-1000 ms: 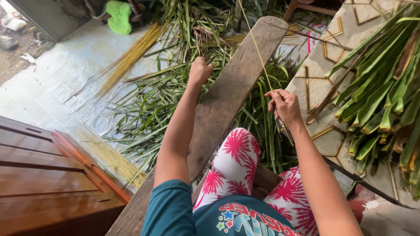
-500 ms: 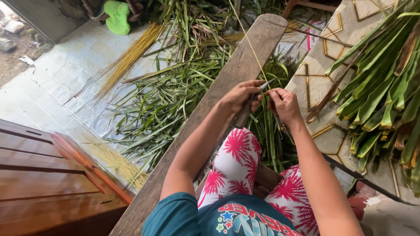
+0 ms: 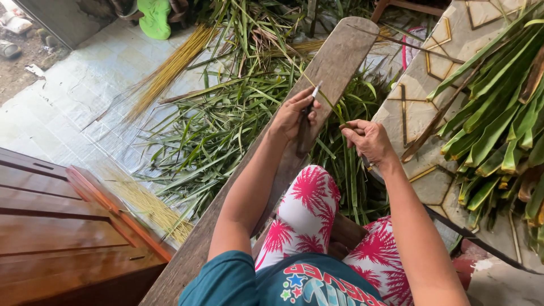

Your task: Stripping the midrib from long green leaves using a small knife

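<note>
A: What is in hand here?

B: A long thin leaf rib [image 3: 326, 97], yellow-green, drawn slantwise over the far part of the wooden plank [image 3: 334, 62]. It runs from about 11 o'clock down to the right hand [image 3: 368, 139] at 4 o'clock.

A: And how do the hands stand?

B: The right hand is closed, fingers pinched together on the near end of the rib. The left hand [image 3: 292, 116] is wrapped round a small knife [image 3: 306, 122] with a dark handle, its pale blade tip pointing up toward 1 o'clock, beside the rib.

A: How would that rib handle?

B: Very light, I judge, and springy rather than limp: it holds a nearly straight line between plank and fingers. Thin enough to snap if bent sharply, and probably smooth, so a firm pinch near the end, as now, seems the place to take it.

A: What lies around?

B: At 9 o'clock of the plank, a heap of green leaf strips [image 3: 226, 124] on a pale sheet [image 3: 73, 107]. Farther out at 10 o'clock, a bundle of yellow ribs [image 3: 170, 68], and another bundle [image 3: 150, 207] at 7 o'clock by a brown wooden cabinet [image 3: 56, 226]. At 3 o'clock, broad green fronds [image 3: 498, 113] stacked over a tiled surface [image 3: 419, 102]. A green sandal [image 3: 156, 17] sits at 11 o'clock.
</note>
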